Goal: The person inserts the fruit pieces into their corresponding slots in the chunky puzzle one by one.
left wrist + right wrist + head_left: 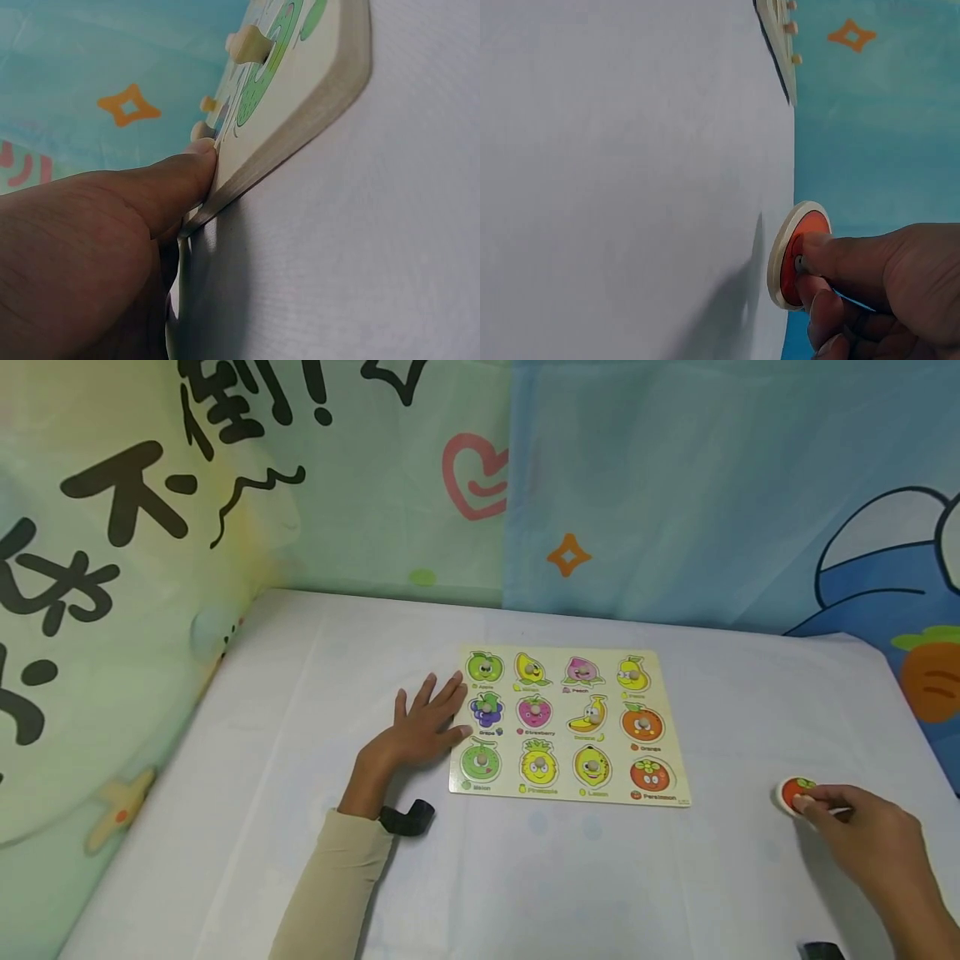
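On the table lies a wooden fruit puzzle board (555, 797), with knobbed fruit pieces and printed names. My left hand (420, 731) rests at its left edge, fingers spread and thumb touching the edge near the melon piece (480, 762). In the left wrist view, the thumb of that hand (90, 232) touches the board's side (300, 127). Away to the right, my right hand (873, 835) pinches a red persimmon puzzle piece (793, 791) with a green leafy top. The right wrist view shows thumb and finger at its knob and the round piece (780, 262) tilted above the table.
A white cloth (570, 885) covers the table. Printed curtains (660, 485) hang behind it and along the left side. A black strap (408, 818) sits at my left wrist, and part of a black object (821, 951) shows at the bottom right.
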The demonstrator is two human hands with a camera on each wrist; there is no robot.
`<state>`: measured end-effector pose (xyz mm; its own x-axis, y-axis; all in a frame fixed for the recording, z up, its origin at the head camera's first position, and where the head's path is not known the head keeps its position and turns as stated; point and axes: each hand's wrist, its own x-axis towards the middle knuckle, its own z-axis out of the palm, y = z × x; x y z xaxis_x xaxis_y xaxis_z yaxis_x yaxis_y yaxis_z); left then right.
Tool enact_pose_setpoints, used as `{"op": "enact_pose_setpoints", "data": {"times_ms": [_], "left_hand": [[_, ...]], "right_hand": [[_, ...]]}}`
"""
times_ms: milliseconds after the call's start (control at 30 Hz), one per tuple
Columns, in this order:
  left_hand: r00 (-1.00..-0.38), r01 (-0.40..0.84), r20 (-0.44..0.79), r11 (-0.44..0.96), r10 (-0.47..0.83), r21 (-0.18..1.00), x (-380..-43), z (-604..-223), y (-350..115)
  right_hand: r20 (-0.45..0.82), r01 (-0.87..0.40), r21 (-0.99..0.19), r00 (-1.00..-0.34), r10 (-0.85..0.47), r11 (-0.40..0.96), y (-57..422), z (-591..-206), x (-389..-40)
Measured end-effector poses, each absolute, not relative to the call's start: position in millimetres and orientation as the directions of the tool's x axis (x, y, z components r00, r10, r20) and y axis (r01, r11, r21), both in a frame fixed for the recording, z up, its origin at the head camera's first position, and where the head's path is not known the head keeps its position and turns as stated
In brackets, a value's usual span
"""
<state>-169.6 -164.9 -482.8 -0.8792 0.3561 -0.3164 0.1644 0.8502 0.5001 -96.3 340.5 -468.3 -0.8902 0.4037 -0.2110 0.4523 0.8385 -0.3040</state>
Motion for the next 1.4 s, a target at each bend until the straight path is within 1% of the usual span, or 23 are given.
{"op": "enact_pose_setpoints", "data": {"times_ms": [233, 333, 567, 800, 1033, 1267, 1400], "left_hand": [[-0.881, 0.168, -0.310, 0.849, 0.357, 0.501, -170.2, -483.3, -165.3], [-0.882, 0.171, -0.304, 0.844, 0.361, 0.508, -169.9, -484.4, -165.6], [-0.884, 0.167, -0.297, 0.838, 0.361, 0.520, -169.9, -485.6, -165.6], [-0.882, 0.161, -0.307, 0.842, 0.357, 0.515, -169.9, -483.2, -164.5], [-0.885, 0.160, -0.303, 0.842, 0.353, 0.515, -170.1, -483.6, -163.8], [-0.883, 0.156, -0.317, 0.854, 0.346, 0.497, -169.9, -483.1, -164.2], [-0.885, 0.163, -0.306, 0.848, 0.352, 0.504, -170.0, -483.2, -164.2]], "right_hand": [[-0.160, 0.315, -0.367, -0.948, 0.274, 0.875, 315.3, -460.7, -96.4], [-0.146, 0.265, -0.400, -0.964, 0.224, 0.877, 303.3, -457.8, -96.1], [-0.042, 0.093, -0.449, -0.996, 0.082, 0.888, 275.9, -459.0, -95.7], [-0.042, 0.039, -0.491, -0.999, 0.021, 0.870, 260.7, -461.5, -100.1], [0.029, -0.054, -0.524, -0.999, -0.046, 0.850, 246.6, -461.4, -102.2], [-0.019, -0.075, -0.562, -0.994, -0.103, 0.824, 232.1, -465.4, -106.1], [-0.006, -0.099, -0.557, -0.992, -0.123, 0.824, 227.1, -467.3, -107.4]]}}
